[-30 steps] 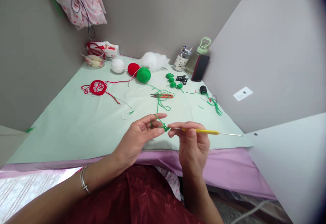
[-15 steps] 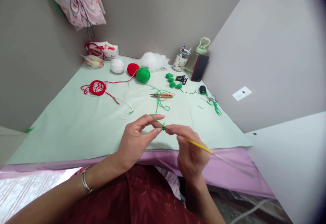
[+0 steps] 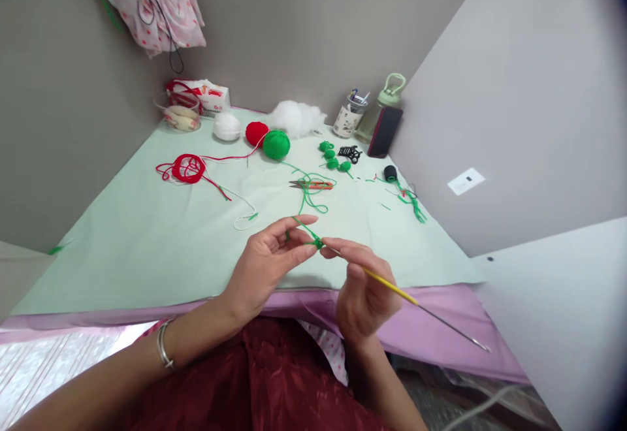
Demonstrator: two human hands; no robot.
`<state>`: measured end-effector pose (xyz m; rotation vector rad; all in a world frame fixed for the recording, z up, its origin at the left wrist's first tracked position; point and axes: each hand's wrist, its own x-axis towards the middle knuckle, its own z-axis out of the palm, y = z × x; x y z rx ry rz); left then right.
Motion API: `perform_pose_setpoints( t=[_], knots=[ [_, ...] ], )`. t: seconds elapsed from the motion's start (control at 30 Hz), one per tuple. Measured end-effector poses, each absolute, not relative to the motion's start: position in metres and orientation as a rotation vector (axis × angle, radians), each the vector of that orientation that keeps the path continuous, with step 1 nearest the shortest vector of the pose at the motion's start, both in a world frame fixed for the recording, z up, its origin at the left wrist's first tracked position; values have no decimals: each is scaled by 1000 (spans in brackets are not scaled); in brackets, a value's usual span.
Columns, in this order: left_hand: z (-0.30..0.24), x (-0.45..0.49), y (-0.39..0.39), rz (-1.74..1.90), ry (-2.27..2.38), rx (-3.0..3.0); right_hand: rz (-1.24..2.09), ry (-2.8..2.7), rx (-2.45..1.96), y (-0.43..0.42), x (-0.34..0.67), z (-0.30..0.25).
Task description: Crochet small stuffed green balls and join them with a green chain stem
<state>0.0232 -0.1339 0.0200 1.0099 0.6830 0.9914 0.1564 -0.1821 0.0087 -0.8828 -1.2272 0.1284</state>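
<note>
Between thumb and fingers, my left hand (image 3: pixel 267 261) pinches a small green crocheted piece (image 3: pixel 318 243), with green yarn (image 3: pixel 304 225) running up over its raised index finger. My right hand (image 3: pixel 365 287) grips a crochet hook (image 3: pixel 390 286) by its yellow handle; the tip meets the green piece, and the bare metal end sticks out to the lower right. Loose loops of the yarn lie on the table beyond, over orange-handled scissors (image 3: pixel 321 185), and lead back to a green yarn ball (image 3: pixel 277 145).
Behind are a red yarn ball (image 3: pixel 255 134), a white ball (image 3: pixel 226 127), white stuffing (image 3: pixel 297 117), a pen cup (image 3: pixel 347 121), a bottle (image 3: pixel 386 101) and a phone (image 3: pixel 386 132). Tangled red yarn (image 3: pixel 189 168) lies left; small green pieces (image 3: pixel 333 164) and a black spool (image 3: pixel 390 173) lie right.
My right hand has tilted the crochet hook slightly, its free end now sharp rather than blurred. Both hands and the green piece have shifted a little, and the yarn by the hook looks more stretched.
</note>
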Motion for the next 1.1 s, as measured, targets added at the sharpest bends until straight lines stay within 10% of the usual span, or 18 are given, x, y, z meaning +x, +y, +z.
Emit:
perform_pose_setpoints(
  t=[0.5, 0.73, 1.1],
  knots=[
    [21, 25, -134, 975, 658, 941, 369, -1157, -965, -185, 165, 2],
    [25, 25, -136, 838, 616, 730, -263, -1520, -1058, -185, 166, -17],
    [25, 25, -136, 919, 577, 802, 361, -1198, -932, -180, 167, 7]
  ],
)
